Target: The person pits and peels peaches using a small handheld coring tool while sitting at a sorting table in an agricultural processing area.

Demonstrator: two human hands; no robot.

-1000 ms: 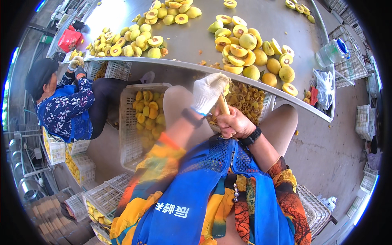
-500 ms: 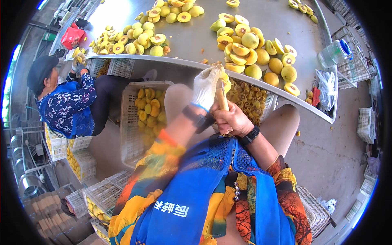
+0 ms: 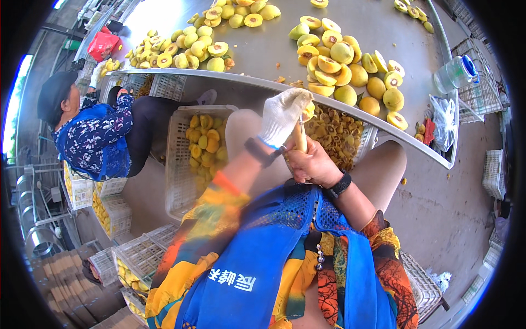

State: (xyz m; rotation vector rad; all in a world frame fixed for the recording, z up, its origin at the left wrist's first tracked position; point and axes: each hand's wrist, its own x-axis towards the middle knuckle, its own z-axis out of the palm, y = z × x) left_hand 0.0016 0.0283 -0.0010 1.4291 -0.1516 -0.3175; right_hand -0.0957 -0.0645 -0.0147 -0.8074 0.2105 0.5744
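My left hand [image 3: 282, 118], in a white glove, grips a yellow peach half [image 3: 309, 112] that its fingers mostly cover. My bare right hand [image 3: 315, 163] is wrapped round the wooden handle of a pitting tool [image 3: 300, 137]. The tool's upper end meets the peach; its tip is hidden there. Both hands are close together just off the near edge of the metal table [image 3: 257, 60]. Beneath them stands a crate of brown-yellow peach scraps [image 3: 337, 137]. Halved and whole-looking peaches [image 3: 339, 60] are heaped on the table beyond my hands.
A crate [image 3: 174, 159] with yellow peach halves stands left of my knee. Another peach heap [image 3: 189, 46] lies farther left. At the left sits a co-worker [image 3: 96, 129]. A clear jug [image 3: 455, 74] and a plastic bag [image 3: 442, 123] are at the table's right end.
The view has shifted slightly, so the table's things appear a little farther right. My hands stay together at the peach. The co-worker's hands have moved apart.
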